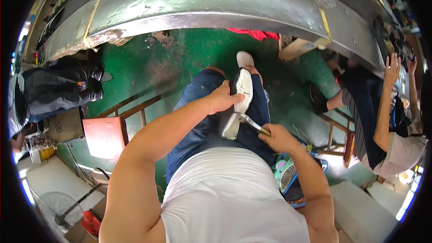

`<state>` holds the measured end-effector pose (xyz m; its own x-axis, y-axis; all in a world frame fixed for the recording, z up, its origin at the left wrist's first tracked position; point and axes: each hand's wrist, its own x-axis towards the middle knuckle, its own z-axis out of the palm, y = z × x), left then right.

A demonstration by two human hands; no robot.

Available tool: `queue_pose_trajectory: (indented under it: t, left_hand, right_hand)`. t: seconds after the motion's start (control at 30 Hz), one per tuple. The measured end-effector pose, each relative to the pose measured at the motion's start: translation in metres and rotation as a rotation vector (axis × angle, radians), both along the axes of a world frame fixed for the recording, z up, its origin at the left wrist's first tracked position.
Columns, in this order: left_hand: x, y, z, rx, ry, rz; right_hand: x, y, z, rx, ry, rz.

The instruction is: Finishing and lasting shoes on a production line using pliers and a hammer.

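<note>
Overhead, the head view shows a long grey metal desk (202, 0) curving across the top, with a green floor (189, 58) below it. A red stool (104, 136) stands at the left near a wooden frame, a small fan (288, 175) sits by the right thigh, and a second person (382, 121) sits at the right with both arms raised toward the desk. On the lap lies a white shoe (237, 103), sole side showing, resting across the blue-jeaned thighs. The left hand (221, 99) reaches in from the left, forearm extended, its grip clamped on the shoe's side. The right hand (276, 137) is fisted tight on a metal tool (252, 123), whose tip touches the shoe's heel end.
</note>
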<state>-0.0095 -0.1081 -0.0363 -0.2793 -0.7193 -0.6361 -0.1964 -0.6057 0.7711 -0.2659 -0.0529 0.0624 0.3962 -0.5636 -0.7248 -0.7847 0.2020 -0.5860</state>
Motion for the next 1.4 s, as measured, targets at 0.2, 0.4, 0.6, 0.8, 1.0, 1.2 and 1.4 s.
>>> queue_pose_trajectory:
  t: [0.2,0.4,0.6,0.8,1.0,1.2,1.4]
  left_hand:
    - [0.001,0.037,0.024,0.015,0.279,0.059]
    - [-0.011,0.037,0.028,-0.095,0.049,0.094]
    - [-0.012,0.086,0.018,-0.34,-0.142,-0.141]
    - [0.004,0.09,0.018,-0.15,0.047,-0.113]
    - [0.008,0.083,0.021,-0.132,0.136,-0.111]
    - [0.006,0.074,0.034,-0.049,0.181,-0.109]
    - [0.003,0.078,0.02,-0.124,0.184,-0.124]
  right_hand:
    - [-0.002,0.034,-0.01,-0.554,0.042,0.233]
    - [0.001,0.045,0.004,-0.464,0.251,0.424]
    - [-0.059,-0.012,-0.079,0.983,-0.404,-0.054]
    - [-0.059,-0.036,-0.036,0.794,-0.306,0.041]
    - [0.012,0.015,0.013,-0.459,-0.231,-0.006]
    - [0.028,-0.019,0.015,-0.263,0.005,0.244]
    - [0.02,-0.055,0.001,-0.033,-0.152,-0.124]
